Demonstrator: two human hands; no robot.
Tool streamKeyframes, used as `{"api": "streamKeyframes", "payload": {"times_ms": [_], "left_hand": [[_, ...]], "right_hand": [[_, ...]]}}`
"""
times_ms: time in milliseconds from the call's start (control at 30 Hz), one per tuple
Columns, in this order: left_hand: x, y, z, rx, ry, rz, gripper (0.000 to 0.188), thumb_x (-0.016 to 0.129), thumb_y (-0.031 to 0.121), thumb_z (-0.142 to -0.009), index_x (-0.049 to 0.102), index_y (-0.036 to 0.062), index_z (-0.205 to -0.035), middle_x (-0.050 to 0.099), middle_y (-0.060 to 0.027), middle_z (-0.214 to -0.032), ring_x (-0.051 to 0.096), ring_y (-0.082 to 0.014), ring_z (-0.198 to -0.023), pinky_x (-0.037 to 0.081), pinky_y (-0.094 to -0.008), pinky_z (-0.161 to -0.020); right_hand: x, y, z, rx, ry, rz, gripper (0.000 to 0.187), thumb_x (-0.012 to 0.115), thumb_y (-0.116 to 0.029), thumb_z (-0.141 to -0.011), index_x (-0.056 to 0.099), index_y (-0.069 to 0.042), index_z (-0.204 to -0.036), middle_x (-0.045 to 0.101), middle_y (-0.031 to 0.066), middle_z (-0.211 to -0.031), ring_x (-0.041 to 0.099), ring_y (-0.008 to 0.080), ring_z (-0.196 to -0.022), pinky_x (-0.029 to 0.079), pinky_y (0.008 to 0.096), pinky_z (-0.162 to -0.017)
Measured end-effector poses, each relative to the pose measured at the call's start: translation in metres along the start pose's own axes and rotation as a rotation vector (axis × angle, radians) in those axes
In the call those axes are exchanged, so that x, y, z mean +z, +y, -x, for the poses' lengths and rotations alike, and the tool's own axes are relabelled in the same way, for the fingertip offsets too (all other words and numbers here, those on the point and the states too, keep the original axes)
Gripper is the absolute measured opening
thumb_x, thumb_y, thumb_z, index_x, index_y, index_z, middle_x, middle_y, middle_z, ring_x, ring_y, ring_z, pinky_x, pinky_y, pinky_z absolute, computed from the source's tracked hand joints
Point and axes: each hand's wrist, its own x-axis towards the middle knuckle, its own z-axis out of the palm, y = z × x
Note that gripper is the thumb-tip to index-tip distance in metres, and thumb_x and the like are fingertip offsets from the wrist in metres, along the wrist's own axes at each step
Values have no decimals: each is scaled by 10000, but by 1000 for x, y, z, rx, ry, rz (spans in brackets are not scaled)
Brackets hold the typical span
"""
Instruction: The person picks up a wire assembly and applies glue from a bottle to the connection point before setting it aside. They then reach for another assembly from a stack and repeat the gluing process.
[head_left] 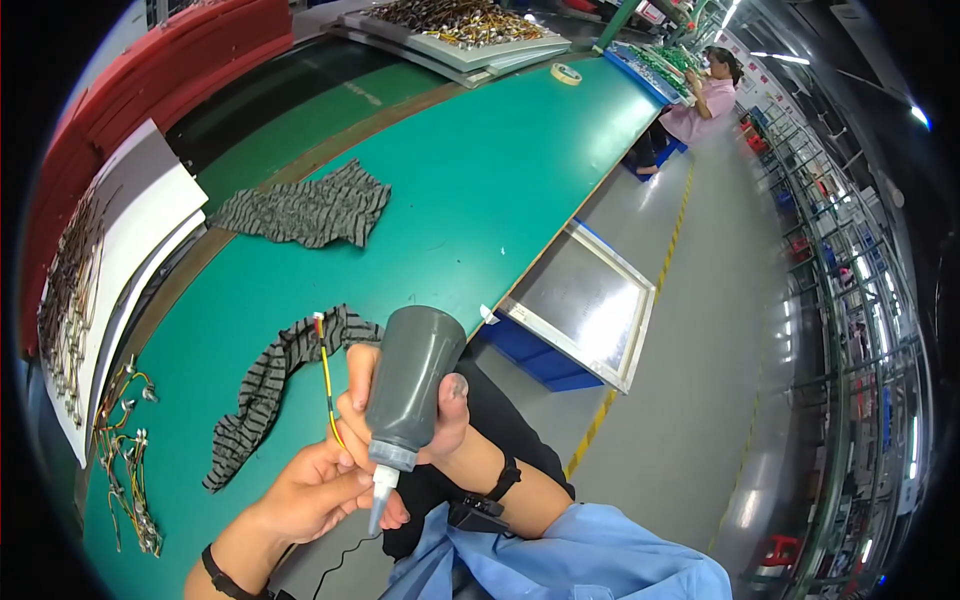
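My right hand (450, 428) is wrapped round a dark grey squeeze bottle (412, 375), tilted so that its nozzle (382, 492) points down. Beside the nozzle, my left hand (312, 492) is closed in a pinch on a thin yellow-and-black wire cable (328, 385). The cable sticks up from between my hands and ends in a small white-and-red connector (318, 322); its lower end is hidden by my fingers. Behind the hands, a grey-and-black striped cloth strip (262, 395) lies on the green table (440, 180).
Another striped cloth (312, 208) lies farther back. Loose wire cables (130, 470) are at the left, beside white boards (150, 200) bearing more cables. A tape roll (566, 74) sits at the far end, near a seated person (705, 110). A blue bin with a pale-framed top (590, 300) stands right of the table.
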Motion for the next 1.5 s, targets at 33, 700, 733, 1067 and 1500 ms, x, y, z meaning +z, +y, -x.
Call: {"api": "streamKeyframes", "payload": {"times_ms": [33,700,733,1067,1500], "left_hand": [[3,2,0,0,-11,-9,248,488,103,-943,466,-56,-1132,642,-240,-866,667,-312,-750,550,-374,-674],[10,4,8,593,262,-182,159,593,10,-869,505,6,-1001,633,-172,-817,628,-241,-680,529,-353,-633],[11,3,8,632,353,-184,167,598,9,-866,511,4,-1008,637,-174,-825,630,-241,-689,530,-352,-644],[-8,6,-3,559,433,-206,185,580,-67,-877,541,-32,-1054,666,-185,-968,673,-217,-874,554,-307,-758],[-7,-3,-4,602,526,-347,215,641,-88,-826,563,-46,-1022,664,-121,-945,677,-154,-851,546,-252,-748]], "right_hand": [[0,-2,1,-32,18,29,711,553,-713,-774,425,-44,-981,524,90,-659,551,181,-595,479,332,-688],[-7,1,1,-223,224,156,733,492,-787,-747,420,-97,-982,450,23,-609,478,158,-532,410,359,-695],[-5,3,-2,-296,299,209,738,493,-792,-742,416,-98,-983,450,19,-612,468,154,-542,404,359,-689],[-26,-20,17,-539,397,940,762,574,-779,-691,379,-93,-961,435,8,-607,334,120,-518,291,298,-595],[-23,-4,19,-584,376,1044,793,546,-776,-716,389,-56,-1008,362,11,-537,299,125,-464,252,298,-518]]}}
